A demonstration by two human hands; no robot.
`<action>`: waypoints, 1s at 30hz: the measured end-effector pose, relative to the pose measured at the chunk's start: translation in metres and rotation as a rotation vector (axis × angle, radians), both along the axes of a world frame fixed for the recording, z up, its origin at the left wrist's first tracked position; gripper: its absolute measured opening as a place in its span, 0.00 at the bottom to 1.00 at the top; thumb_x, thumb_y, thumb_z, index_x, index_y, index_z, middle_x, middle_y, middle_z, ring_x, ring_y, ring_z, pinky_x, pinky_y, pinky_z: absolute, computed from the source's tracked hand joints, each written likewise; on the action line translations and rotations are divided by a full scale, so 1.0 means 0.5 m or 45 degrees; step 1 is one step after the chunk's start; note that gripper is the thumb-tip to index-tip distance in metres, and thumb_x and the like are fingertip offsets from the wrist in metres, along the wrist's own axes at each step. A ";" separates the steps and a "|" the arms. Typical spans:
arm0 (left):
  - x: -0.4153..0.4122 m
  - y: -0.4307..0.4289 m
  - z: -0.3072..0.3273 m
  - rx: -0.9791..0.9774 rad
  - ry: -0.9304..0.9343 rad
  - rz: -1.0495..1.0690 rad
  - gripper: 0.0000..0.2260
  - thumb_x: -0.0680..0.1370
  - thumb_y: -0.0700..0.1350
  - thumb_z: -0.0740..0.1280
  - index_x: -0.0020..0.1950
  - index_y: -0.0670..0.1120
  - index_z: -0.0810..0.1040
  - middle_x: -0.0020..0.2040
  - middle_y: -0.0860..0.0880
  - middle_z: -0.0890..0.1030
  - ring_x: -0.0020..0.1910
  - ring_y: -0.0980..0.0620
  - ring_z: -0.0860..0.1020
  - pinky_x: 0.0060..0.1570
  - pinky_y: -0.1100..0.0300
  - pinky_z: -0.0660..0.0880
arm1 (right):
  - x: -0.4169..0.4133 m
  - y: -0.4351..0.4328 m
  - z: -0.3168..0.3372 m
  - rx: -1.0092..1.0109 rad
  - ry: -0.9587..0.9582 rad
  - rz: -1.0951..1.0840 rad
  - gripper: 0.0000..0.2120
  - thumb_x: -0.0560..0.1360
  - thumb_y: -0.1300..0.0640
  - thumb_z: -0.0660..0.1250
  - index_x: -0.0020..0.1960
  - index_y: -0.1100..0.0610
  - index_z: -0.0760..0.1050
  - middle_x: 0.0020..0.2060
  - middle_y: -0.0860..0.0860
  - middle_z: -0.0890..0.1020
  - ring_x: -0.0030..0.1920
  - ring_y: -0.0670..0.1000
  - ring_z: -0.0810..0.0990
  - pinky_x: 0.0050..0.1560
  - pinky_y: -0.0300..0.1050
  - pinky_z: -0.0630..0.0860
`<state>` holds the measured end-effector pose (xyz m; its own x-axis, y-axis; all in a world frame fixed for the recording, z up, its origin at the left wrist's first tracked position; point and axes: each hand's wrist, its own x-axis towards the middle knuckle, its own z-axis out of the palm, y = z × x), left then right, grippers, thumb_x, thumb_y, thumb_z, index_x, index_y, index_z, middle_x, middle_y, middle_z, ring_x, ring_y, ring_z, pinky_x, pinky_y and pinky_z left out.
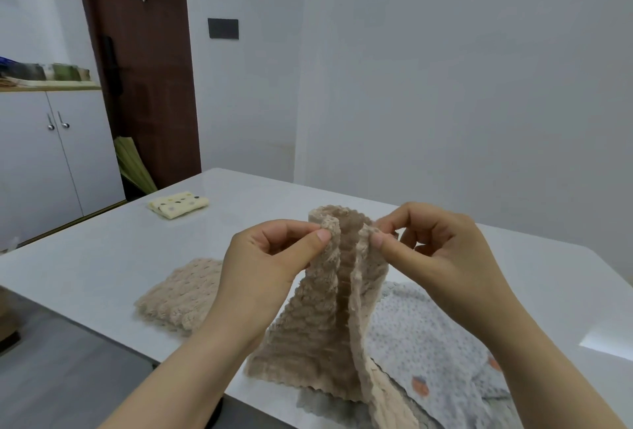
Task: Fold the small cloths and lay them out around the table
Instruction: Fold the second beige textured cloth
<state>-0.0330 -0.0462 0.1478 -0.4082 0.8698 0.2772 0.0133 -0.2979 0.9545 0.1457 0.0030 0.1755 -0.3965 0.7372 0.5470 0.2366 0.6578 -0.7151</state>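
While both hands are raised above the table (102, 257), the left hand (270, 257) and right hand (435, 250) pinch the top edge of a beige waffle cloth (329, 308), thumb and fingers closed narrow on the fabric at each side. Cloth hangs down from the pinch, creased lengthwise, lower end draped at the table's near edge around 6 o'clock. Under it, toward 5 o'clock, a grey speckled cloth (421, 336) lies spread flat, orange spots on it. A second beige cloth (178, 295), folded, lies flat at 8 o'clock, just beside the left wrist. A folded cream cloth with dots (178, 204) sits well apart at 11 o'clock near the far left edge. White cabinet (41, 161) and brown door (144, 69) behind, at 10 o'clock.
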 end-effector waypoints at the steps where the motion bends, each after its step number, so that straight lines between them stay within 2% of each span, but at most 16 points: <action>1: 0.001 -0.002 0.001 0.010 0.015 0.016 0.01 0.70 0.43 0.74 0.39 0.48 0.86 0.37 0.49 0.85 0.37 0.54 0.80 0.44 0.61 0.80 | -0.002 -0.001 0.001 -0.016 0.011 0.035 0.07 0.71 0.58 0.73 0.36 0.56 0.79 0.27 0.43 0.79 0.25 0.42 0.69 0.28 0.33 0.65; 6: 0.004 -0.009 0.003 0.035 0.048 0.011 0.02 0.71 0.41 0.73 0.41 0.46 0.86 0.37 0.48 0.85 0.37 0.52 0.82 0.36 0.66 0.78 | -0.016 -0.008 -0.003 -0.020 0.055 0.113 0.05 0.72 0.58 0.73 0.38 0.55 0.81 0.31 0.53 0.81 0.31 0.58 0.75 0.32 0.46 0.71; 7: 0.006 -0.010 0.003 0.040 0.050 -0.005 0.03 0.71 0.41 0.73 0.42 0.45 0.86 0.37 0.47 0.85 0.37 0.51 0.82 0.37 0.65 0.78 | -0.020 -0.009 -0.004 -0.025 0.061 0.115 0.05 0.72 0.57 0.73 0.38 0.56 0.81 0.30 0.52 0.80 0.31 0.58 0.74 0.32 0.46 0.71; 11: 0.011 -0.014 -0.002 0.076 0.047 -0.037 0.03 0.72 0.38 0.72 0.43 0.42 0.85 0.37 0.44 0.85 0.36 0.48 0.83 0.41 0.58 0.82 | -0.030 -0.009 -0.009 -0.072 0.075 0.096 0.06 0.72 0.57 0.73 0.36 0.55 0.80 0.26 0.45 0.75 0.27 0.45 0.69 0.29 0.34 0.65; 15: 0.011 -0.017 -0.003 0.109 0.035 -0.086 0.03 0.72 0.36 0.71 0.44 0.40 0.85 0.38 0.43 0.85 0.36 0.49 0.83 0.40 0.60 0.81 | -0.034 -0.010 -0.010 -0.088 0.068 0.087 0.06 0.72 0.58 0.72 0.37 0.55 0.80 0.24 0.43 0.74 0.26 0.42 0.68 0.28 0.31 0.64; 19: 0.008 -0.020 -0.004 0.116 0.048 -0.125 0.03 0.72 0.36 0.71 0.43 0.39 0.85 0.37 0.43 0.85 0.35 0.51 0.83 0.38 0.63 0.80 | -0.036 -0.010 -0.010 -0.089 0.053 0.076 0.06 0.72 0.58 0.72 0.37 0.54 0.80 0.24 0.43 0.74 0.26 0.42 0.68 0.28 0.31 0.64; 25: 0.005 -0.024 -0.007 0.123 0.077 -0.141 0.03 0.72 0.36 0.71 0.43 0.40 0.85 0.38 0.43 0.85 0.38 0.47 0.84 0.40 0.61 0.81 | -0.040 -0.012 -0.011 -0.088 0.037 0.072 0.06 0.72 0.56 0.72 0.37 0.54 0.80 0.25 0.43 0.75 0.26 0.42 0.68 0.28 0.32 0.64; 30: 0.003 -0.026 -0.007 0.140 0.133 -0.148 0.05 0.71 0.43 0.71 0.43 0.43 0.85 0.38 0.45 0.85 0.40 0.45 0.83 0.46 0.54 0.82 | -0.043 -0.012 -0.012 -0.091 0.042 0.073 0.06 0.72 0.56 0.72 0.37 0.55 0.80 0.25 0.43 0.74 0.26 0.42 0.68 0.28 0.31 0.64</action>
<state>-0.0314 -0.0592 0.1442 -0.2712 0.8714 0.4087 0.0699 -0.4057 0.9113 0.1244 -0.0027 0.1695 -0.4217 0.7514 0.5075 0.1752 0.6167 -0.7675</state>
